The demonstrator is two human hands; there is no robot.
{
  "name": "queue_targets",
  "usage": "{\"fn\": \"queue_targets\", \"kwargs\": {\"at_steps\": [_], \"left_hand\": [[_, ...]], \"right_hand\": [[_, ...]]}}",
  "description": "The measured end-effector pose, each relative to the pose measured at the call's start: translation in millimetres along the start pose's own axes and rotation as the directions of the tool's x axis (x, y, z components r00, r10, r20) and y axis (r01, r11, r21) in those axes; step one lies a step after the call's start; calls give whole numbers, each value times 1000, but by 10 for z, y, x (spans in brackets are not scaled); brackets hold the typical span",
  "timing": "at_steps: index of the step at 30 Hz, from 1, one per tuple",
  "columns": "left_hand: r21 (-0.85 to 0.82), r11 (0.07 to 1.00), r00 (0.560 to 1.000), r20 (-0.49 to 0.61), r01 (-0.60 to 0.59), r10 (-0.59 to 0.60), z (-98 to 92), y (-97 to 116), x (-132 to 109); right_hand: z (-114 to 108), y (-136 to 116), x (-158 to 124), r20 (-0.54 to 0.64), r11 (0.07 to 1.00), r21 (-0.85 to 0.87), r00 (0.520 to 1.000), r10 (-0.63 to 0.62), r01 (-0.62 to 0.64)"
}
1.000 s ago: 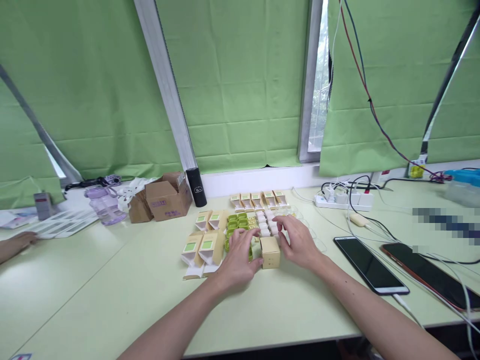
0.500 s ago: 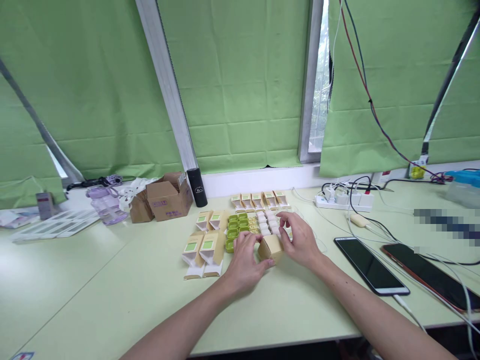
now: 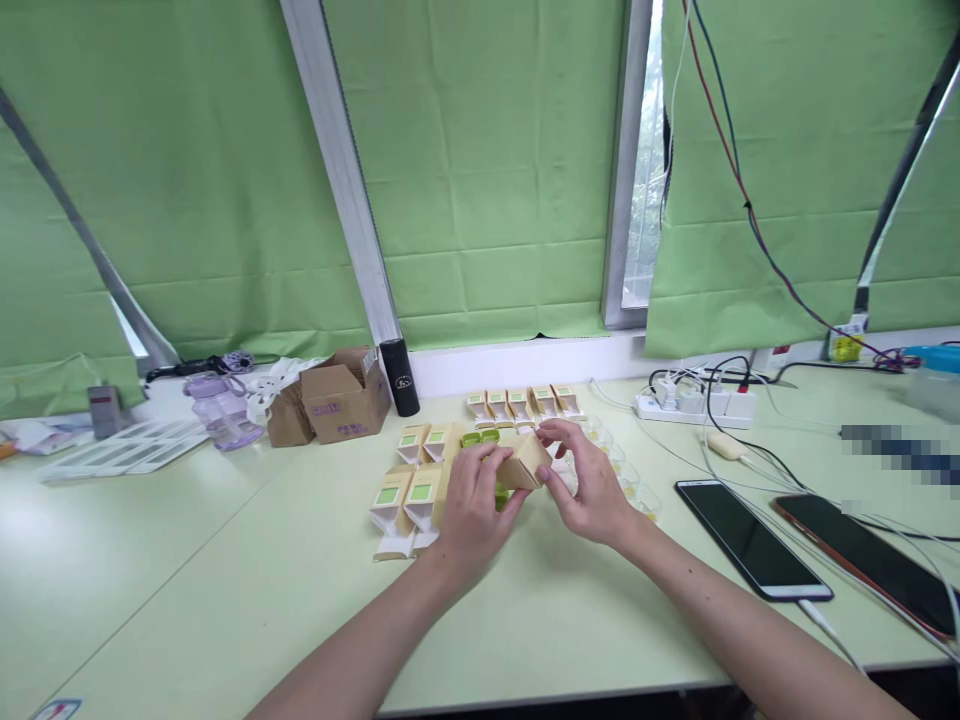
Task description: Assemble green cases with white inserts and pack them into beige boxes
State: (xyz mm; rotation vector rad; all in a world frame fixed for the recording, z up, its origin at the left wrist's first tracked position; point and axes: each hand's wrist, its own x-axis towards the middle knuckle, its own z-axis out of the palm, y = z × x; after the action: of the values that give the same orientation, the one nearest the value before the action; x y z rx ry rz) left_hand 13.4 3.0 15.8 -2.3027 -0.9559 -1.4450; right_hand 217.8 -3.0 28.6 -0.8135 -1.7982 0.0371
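Note:
A small kraft-coloured carton [image 3: 523, 463] is raised over the table between my two hands. My left hand [image 3: 474, 505] grips it from the left, with fingers over the top and the thumb below. The thumb and fingertips of my right hand [image 3: 589, 485] are closed about its right end. Open cartons with green windows [image 3: 420, 493] lie to the left of my left hand. Behind the held carton, small green containers [image 3: 480, 438] are partly hidden. Clear round pieces with yellow bits [image 3: 628, 473] lie just beyond my right hand.
More open cartons [image 3: 519, 406] stand in a row at the back. A brown cardboard box [image 3: 341, 405], a black cylinder [image 3: 400, 378] and a purple bottle [image 3: 225, 412] are to the left. Two phones [image 3: 750, 540], charging cables and a white power strip [image 3: 697, 405] are on the right.
Both hands have lifted the carton and shifted it slightly left and away from me, tilting it. It now covers part of the green containers. The view has also moved a little.

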Motion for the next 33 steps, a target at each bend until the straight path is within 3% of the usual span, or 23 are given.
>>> {"fn": "queue_targets", "kwargs": {"at_steps": [9, 20, 33], "left_hand": [[97, 976, 981, 16, -196, 195, 4, -85, -33], [164, 943, 956, 19, -291, 292, 3, -86, -35], [182, 947, 964, 81, -264, 253, 40, -64, -66]], "right_hand": [[165, 44, -164, 8, 1000, 10, 1000, -29, 29], [231, 72, -269, 12, 998, 25, 999, -52, 52], [316, 101, -307, 30, 999, -21, 999, -24, 24]]}}
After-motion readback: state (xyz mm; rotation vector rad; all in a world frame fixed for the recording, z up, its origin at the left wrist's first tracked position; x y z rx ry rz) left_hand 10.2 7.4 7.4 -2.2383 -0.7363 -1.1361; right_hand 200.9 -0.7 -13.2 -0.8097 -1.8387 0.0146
